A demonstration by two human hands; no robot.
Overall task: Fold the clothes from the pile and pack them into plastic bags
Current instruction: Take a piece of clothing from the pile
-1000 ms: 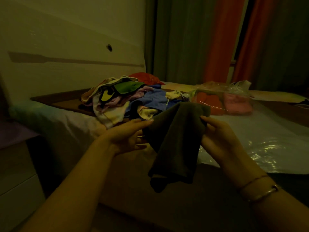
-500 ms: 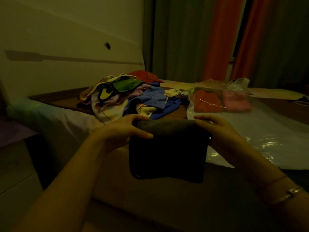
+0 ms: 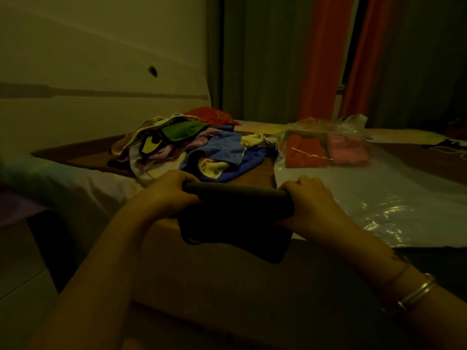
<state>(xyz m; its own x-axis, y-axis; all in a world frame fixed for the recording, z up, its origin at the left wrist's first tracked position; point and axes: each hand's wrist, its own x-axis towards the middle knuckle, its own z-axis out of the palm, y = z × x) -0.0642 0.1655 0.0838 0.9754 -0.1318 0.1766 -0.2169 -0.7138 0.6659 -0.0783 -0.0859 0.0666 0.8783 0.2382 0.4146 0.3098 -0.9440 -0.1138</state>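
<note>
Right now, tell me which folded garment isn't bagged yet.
The dark garment, gripped at its ends by the left hand and right hand. The folded orange garment and pink garment already lie inside the clear plastic bag.

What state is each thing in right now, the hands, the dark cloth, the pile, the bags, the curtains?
Left hand: grips the dark garment's left end.
Right hand: grips its right end.
Dark garment: folded, held up.
Clothes pile: unfolded, heaped.
Filled plastic bag: holds folded red and pink clothes.
Flat plastic bag: lying spread out.
Orange curtains: drawn.
</note>
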